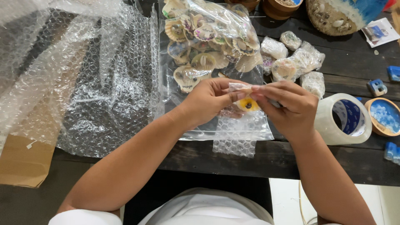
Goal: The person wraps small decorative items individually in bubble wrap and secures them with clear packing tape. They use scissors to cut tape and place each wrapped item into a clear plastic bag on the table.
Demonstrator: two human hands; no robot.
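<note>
Above the dark wooden table (266,160), a small yellow-centred shell ornament (248,104) is pinched between left hand (208,100) and right hand (287,106), both closed on it. A bubble-wrap strip (238,133) hangs beneath. The wrap is best kept taut and folded snugly.

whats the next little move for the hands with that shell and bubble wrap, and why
Probably fold the loose bubble wrap strip up over the small yellow shell piece. The left hand and right hand pinch it together above the table, the wrap hangs below it, and wrapped bundles already lie beside the tape roll.
</note>
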